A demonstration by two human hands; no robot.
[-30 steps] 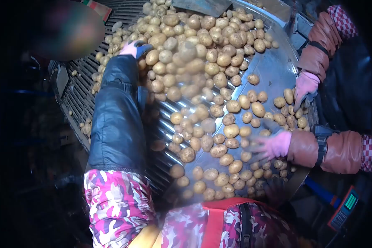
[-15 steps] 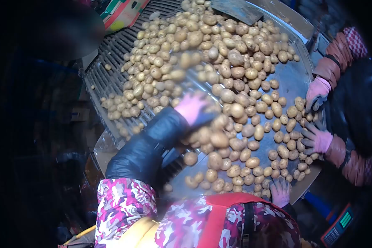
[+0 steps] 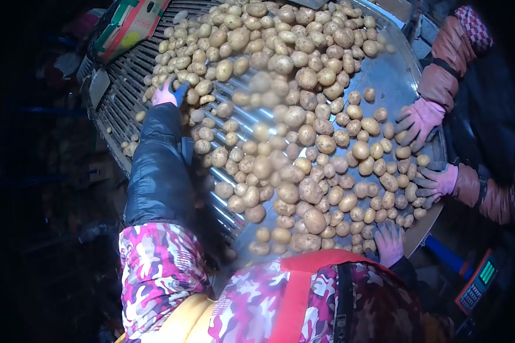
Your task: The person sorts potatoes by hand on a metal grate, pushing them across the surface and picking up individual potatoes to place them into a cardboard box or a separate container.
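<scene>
Many potatoes (image 3: 315, 191) lie spread over a slatted metal rack (image 3: 120, 74) and the smooth metal tray (image 3: 388, 77) joined to it. My left hand (image 3: 169, 94), in a pink glove with dark fingers, reaches far out to the left side of the heap. Its fingers are apart and touch potatoes there, with none visibly gripped. Close to my body at the lower right, my right hand (image 3: 389, 244) rests at the near edge of the potatoes, gloved, fingers spread. My sleeve hides part of the rack.
A co-worker stands at the right; one gloved hand (image 3: 422, 121) is over potatoes and the other (image 3: 438, 182) lies at the tray's edge. A printed cardboard box (image 3: 130, 27) sits at the upper left. A device with a lit display (image 3: 478, 281) is at the lower right.
My left hand has swung from the middle of the heap to its far left side. Potatoes have shifted toward me, exposing bars. The co-worker's upper hand has moved inward; my right hand stays near its place.
</scene>
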